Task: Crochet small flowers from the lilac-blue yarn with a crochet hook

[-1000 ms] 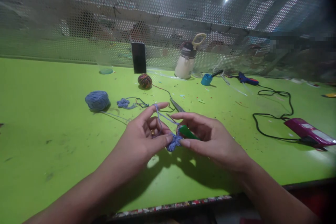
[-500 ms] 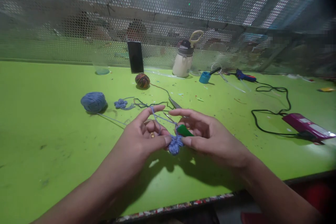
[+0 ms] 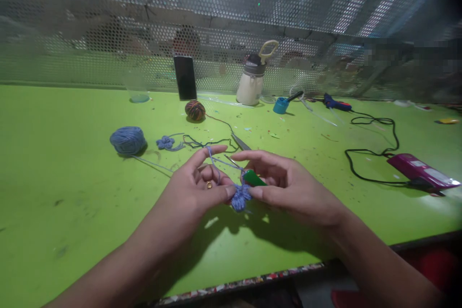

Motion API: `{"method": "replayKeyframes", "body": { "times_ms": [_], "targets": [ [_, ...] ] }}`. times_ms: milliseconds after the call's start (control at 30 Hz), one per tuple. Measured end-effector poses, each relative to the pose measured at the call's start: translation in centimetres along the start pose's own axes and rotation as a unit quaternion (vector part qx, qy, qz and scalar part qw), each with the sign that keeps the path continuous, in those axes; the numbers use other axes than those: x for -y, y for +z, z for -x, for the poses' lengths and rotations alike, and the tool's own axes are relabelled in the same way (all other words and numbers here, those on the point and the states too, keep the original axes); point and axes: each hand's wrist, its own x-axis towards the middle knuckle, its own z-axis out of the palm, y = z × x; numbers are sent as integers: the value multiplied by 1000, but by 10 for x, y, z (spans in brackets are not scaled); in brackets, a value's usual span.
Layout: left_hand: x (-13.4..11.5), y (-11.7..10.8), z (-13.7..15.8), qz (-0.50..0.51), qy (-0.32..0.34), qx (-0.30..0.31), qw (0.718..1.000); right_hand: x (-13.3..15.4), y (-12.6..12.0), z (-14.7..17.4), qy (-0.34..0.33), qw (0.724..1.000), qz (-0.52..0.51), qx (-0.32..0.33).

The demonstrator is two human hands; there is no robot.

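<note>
A small blue crochet piece [image 3: 239,200] hangs between my two hands above the table. My left hand [image 3: 207,185] pinches its left edge with the thumb, and a strand of blue yarn loops over the raised index finger. My right hand [image 3: 277,180] is closed around a crochet hook with a green handle [image 3: 253,178]; its thumb touches the piece's right edge. The hook's metal shaft points up and left beside the yarn. A ball of blue yarn [image 3: 127,140] lies to the left, its strand running toward my left hand. Near it rests a blue crocheted flower [image 3: 166,142].
Beyond my hands lie scissors [image 3: 240,142] and a multicoloured yarn ball [image 3: 195,110]. Farther back stand a phone [image 3: 185,78], a bottle [image 3: 250,82], a clear cup [image 3: 139,96] and a blue holder [image 3: 280,105]. At right are a glue gun [image 3: 336,102] and a corded purple box [image 3: 420,171].
Both hands keep almost the same pose on the crochet piece and hook. The whole view has shifted very slightly; nothing was let go or picked up.
</note>
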Motion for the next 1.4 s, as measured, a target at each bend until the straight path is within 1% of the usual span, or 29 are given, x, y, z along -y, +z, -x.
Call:
{"method": "replayKeyframes", "body": {
  "times_ms": [100,300,467,600,767,933,1033,1400],
  "targets": [
    [1,0,-1,0,11,3,1000,1,0,0,-16,1000,8,-5],
    [-1,1,-2,-17,22,-4,1000,5,-2,1,-12,1000,1,4],
    [-2,5,0,-44,36,-14,998,3,-5,3,-15,1000,-8,12],
    [-2,5,1,-49,48,-9,998,2,-4,3,-25,1000,-14,10],
    [0,1,2,-40,34,16,999,3,-1,3,-27,1000,-11,2],
    [-1,2,1,-25,18,19,999,4,-1,4,-19,1000,-8,19],
    [-1,3,1,-22,22,15,999,5,-1,4,-16,999,-13,25],
    [1,2,-1,-21,22,18,999,6,1,2,-10,999,-31,20]
  ]
}}
